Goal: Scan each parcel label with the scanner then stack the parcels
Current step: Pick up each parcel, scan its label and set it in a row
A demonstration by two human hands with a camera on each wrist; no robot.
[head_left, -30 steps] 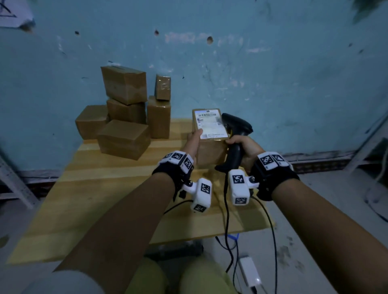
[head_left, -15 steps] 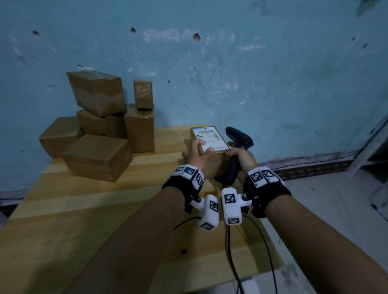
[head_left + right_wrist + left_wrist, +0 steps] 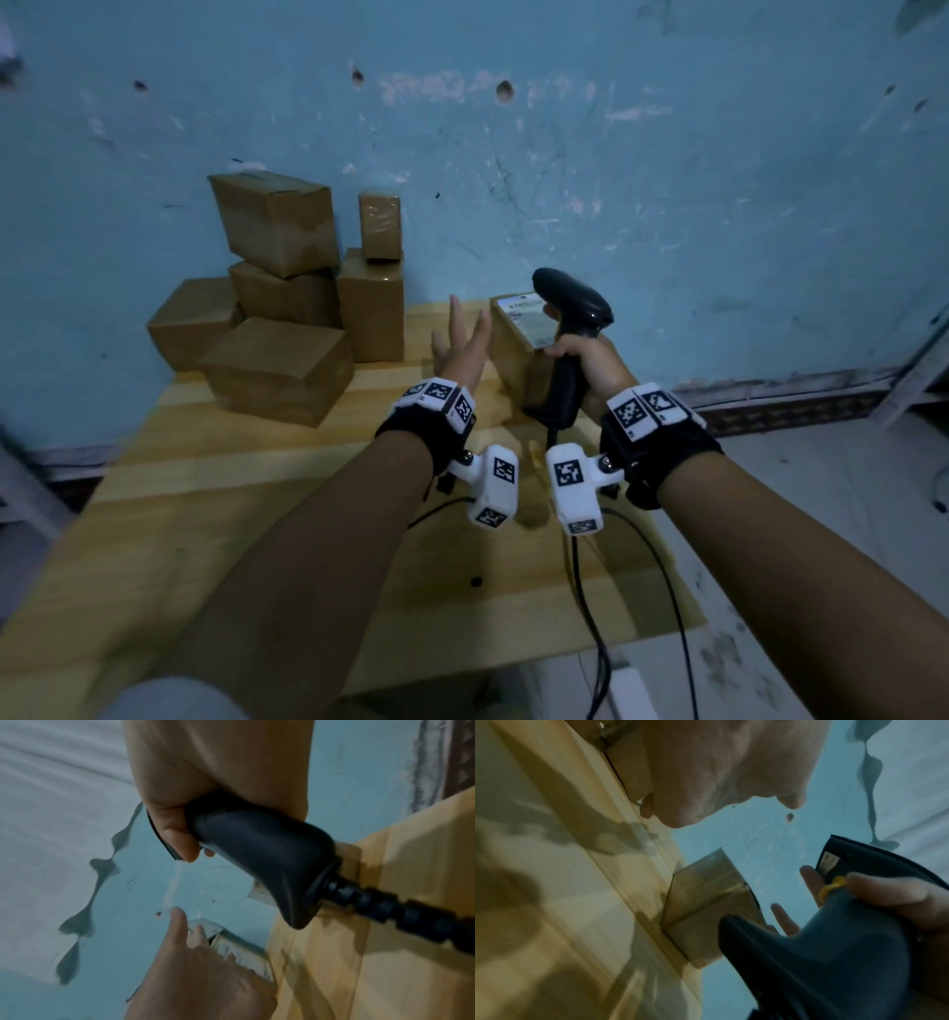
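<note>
Standing at the table's (image 3: pixel 215 519) far left, the stacked parcels (image 3: pixel 287 303) wait against the wall, apparently done with. Next across, the left hand (image 3: pixel 462 344) has let go of the labelled parcel (image 3: pixel 518 354) it was holding half a second ago; its fingers are now spread and empty beside it, and the parcel rests on the table, label (image 3: pixel 531 321) up. Rightmost, the right hand (image 3: pixel 585 360) still grips the scanner (image 3: pixel 570 329) over it. Judging by this, a scan comes next or has just finished.
</note>
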